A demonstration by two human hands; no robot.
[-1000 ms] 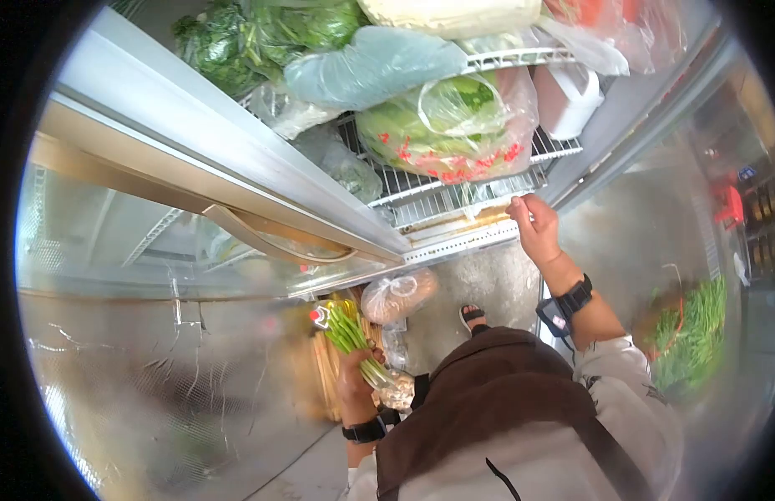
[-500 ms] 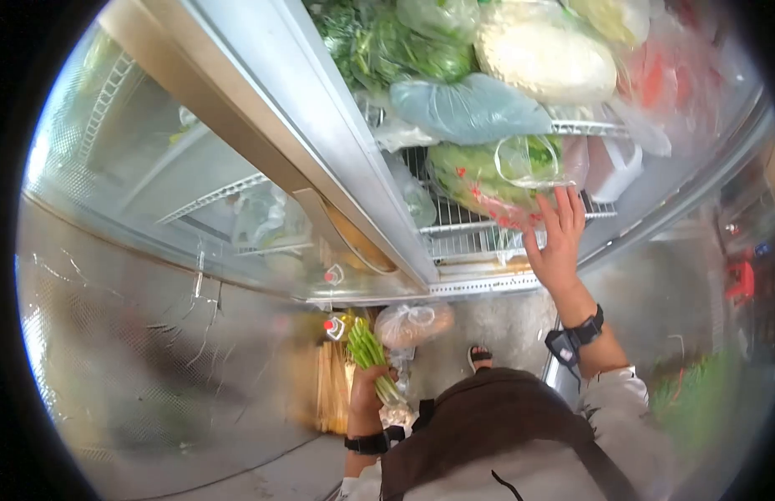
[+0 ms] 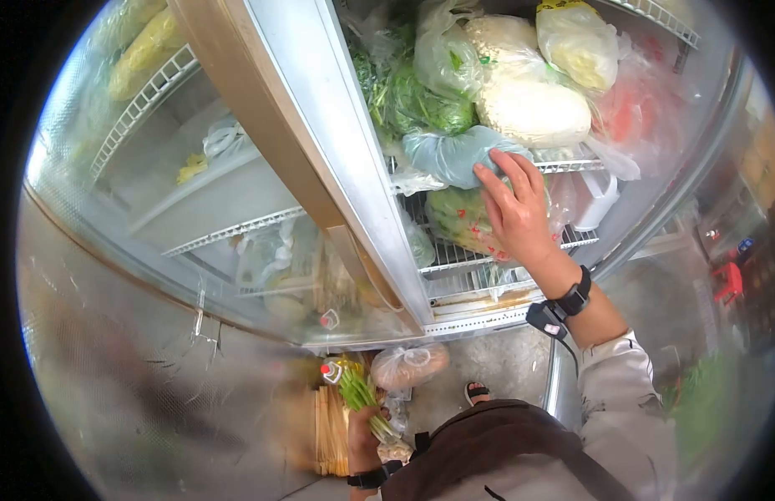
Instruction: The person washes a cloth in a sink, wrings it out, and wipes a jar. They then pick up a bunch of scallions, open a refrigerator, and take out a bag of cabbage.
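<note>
My left hand, low in the head view, is closed round a bunch of green stalks with pale lower ends. Inside the open fridge, my right hand reaches up to the shelf. Its fingers are stretched out, with the tips on a blue-grey plastic bag; what is inside the bag cannot be made out. Below and partly behind that hand lies a clear bag of green vegetables with red print, on the lower rack.
Bagged leafy greens, a large bag of white food and a reddish bag crowd the upper shelf. A white container stands lower right. The sliding door frame borders the opening. A tied bag sits on the floor.
My right hand has moved up and left from the printed vegetable bag to the blue-grey bag. The view has shifted, and my left hand still grips the stalks.
</note>
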